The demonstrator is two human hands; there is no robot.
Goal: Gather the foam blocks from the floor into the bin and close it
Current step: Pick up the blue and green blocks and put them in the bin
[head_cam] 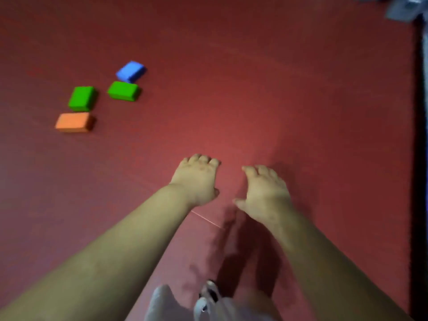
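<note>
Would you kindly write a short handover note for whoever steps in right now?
Left hand and right hand: both held out over the red floor, fingers loosely curled, nothing in either grip.
Four foam blocks lie ahead to the left: blue block, two green blocks, orange block.
Bin not in view.
Left: gather all four, then close the bin.

Red floor fills nearly the whole view, matte w/ a fine texture. Brightest patch near centre, fading darker twd the top and left edges. Thin pale line runs diagonally across it below centre. Dark shadows fall on the floor twd the bottom edge. Dark strip runs along the right edge. Blurry grey object at top right corner, can't tell what.
</note>
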